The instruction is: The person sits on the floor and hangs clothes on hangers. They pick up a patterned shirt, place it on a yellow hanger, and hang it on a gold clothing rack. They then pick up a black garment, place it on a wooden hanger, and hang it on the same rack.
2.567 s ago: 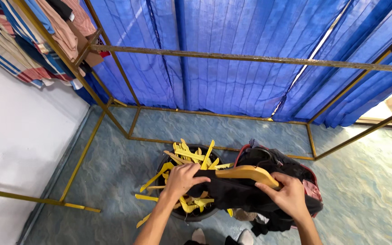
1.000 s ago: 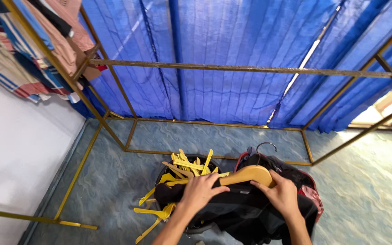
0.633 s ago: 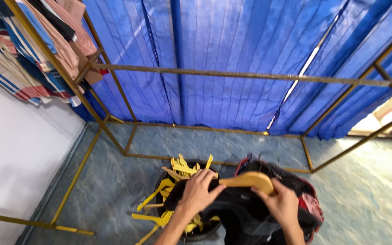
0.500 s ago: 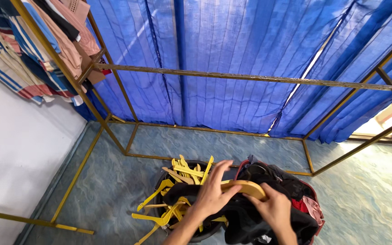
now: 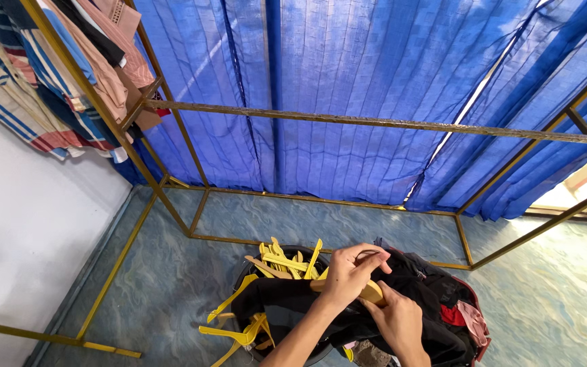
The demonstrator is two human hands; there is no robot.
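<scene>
My left hand (image 5: 349, 273) grips the neck of a yellow wooden hanger (image 5: 372, 292), low in the middle of the head view. Just below it, my right hand (image 5: 398, 321) holds the hanger's other end together with a black garment (image 5: 293, 306) draped over it. The garment hangs across a dark round bucket (image 5: 246, 277) stuffed with several yellow hangers (image 5: 281, 261). More yellow hangers (image 5: 234, 333) stick out at the bucket's lower left. To the right lies a heap of dark and red clothes (image 5: 453, 309).
A brass-coloured metal clothes rack (image 5: 375, 122) spans the view in front of a blue curtain (image 5: 348, 81). Striped and pink shirts (image 5: 56, 75) hang at the upper left. A white wall (image 5: 22, 245) stands left. The floor (image 5: 552, 306) is mottled blue-green.
My left hand moved from the black garment up onto the hanger's neck. The hands and hanger dropped lower in view, and the garment now drapes over the bucket.
</scene>
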